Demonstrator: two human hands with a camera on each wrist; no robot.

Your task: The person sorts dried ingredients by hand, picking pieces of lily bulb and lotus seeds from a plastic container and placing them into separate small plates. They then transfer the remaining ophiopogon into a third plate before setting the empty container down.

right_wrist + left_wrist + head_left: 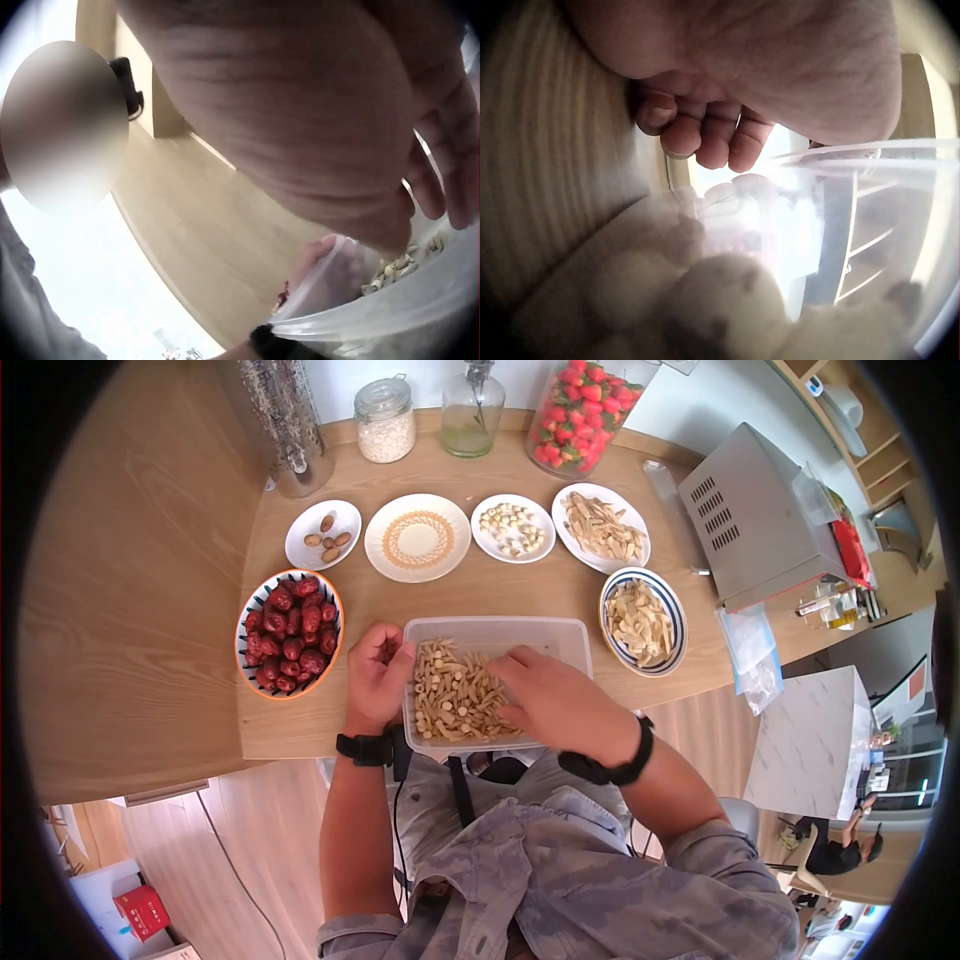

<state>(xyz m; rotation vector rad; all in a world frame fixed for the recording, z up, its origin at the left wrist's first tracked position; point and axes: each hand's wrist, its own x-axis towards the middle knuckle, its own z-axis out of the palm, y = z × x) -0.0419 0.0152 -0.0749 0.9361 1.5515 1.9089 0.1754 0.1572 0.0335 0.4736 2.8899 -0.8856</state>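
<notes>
A clear plastic container [575, 635] of short, tan dried root pieces [450, 695] sits at the table's front edge. My left hand [380, 670] rests at its left side, thumb by the rim. In the left wrist view, the fingers [716, 139] hang loosely curled outside the clear wall, holding nothing visible. My right hand [560, 695] reaches over the right part of the container, fingers down toward the pieces. In the right wrist view those fingers [457, 180] extend downward fairly straight, with nothing seen between them; the palm hides part of the contents.
A bowl of red dates [290, 635] stands left, a bowl of pale sliced root [640, 625] right. Behind are plates of brown nuts [328, 542], white seeds [512, 528] and root strips [602, 525], plus a patterned plate [418, 540]. Jars line the back; a microwave-like box [750, 520] stands right.
</notes>
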